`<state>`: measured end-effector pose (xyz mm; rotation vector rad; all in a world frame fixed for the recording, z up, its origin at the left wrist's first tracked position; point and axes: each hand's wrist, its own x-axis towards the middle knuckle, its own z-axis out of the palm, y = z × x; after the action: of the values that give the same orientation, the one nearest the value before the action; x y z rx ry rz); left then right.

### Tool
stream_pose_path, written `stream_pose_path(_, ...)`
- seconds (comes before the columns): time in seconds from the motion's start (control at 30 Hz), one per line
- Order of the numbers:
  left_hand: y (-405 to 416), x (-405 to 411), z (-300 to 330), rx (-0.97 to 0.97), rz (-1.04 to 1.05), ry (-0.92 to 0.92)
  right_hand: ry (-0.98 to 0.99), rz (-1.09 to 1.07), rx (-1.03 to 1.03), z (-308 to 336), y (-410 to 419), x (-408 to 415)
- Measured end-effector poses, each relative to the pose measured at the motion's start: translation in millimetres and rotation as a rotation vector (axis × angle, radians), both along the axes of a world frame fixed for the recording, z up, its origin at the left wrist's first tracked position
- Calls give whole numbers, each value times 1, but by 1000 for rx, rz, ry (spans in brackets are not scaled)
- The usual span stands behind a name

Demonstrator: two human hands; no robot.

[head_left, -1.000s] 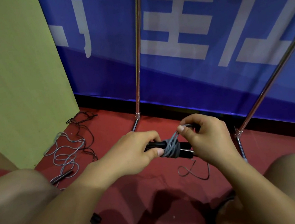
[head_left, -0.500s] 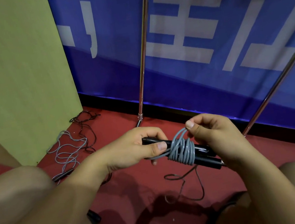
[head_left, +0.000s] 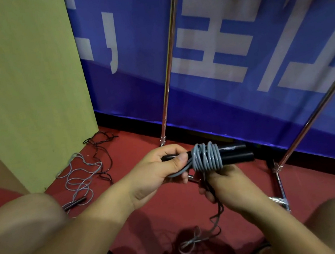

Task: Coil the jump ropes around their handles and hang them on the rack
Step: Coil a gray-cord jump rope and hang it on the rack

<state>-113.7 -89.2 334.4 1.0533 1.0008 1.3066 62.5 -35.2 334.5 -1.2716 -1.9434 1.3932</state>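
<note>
A metal rack (head_left: 166,65) is seen standing on the red floor (head_left: 156,224) against a blue banner, and just in front of its foot a pair of black handles (head_left: 233,154) is held side by side, their long axis lying nearly level and running left to right, free ends pointing right. A grey coil (head_left: 206,157) is wound around their middle. The handles' left end is gripped by the left hand (head_left: 158,172), thumb pressed on top; the trailing rope (head_left: 216,218) is held below the coil by the right hand (head_left: 222,184), fingers curled round it. The remaining slack is probably best drawn taut and each turn laid snug beside the last, so that the coil is not loosened. A second, uncoiled rope (head_left: 79,177) is left lying near the green wall.
</note>
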Motion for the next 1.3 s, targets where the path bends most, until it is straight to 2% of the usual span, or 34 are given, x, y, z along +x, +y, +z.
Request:
stream_pose_path(0.27,13,-1,-8,-145,350,205,48,70,-77,-4,4,-7)
stream_pose_path(0.43,19,-3,-9,-145,516,221,49,100,-116,-5,5,-9)
stream_pose_path(0.67,23,-6,-9,-101,579,289,127,-25,-161,-1,9,-7)
stream_pose_path(0.8,25,-11,-8,-82,614,343,119,-92,-120,2,16,-2)
stream_pose_path(1.0,28,-21,-11,-54,658,461,36,-74,-46,-2,18,4)
stream_pose_path(1.2,27,-30,-14,-50,690,526,-77,-57,91,-2,21,12)
stream_pose_path(1.3,27,-36,-13,-58,739,610,-164,-60,244,1,21,14)
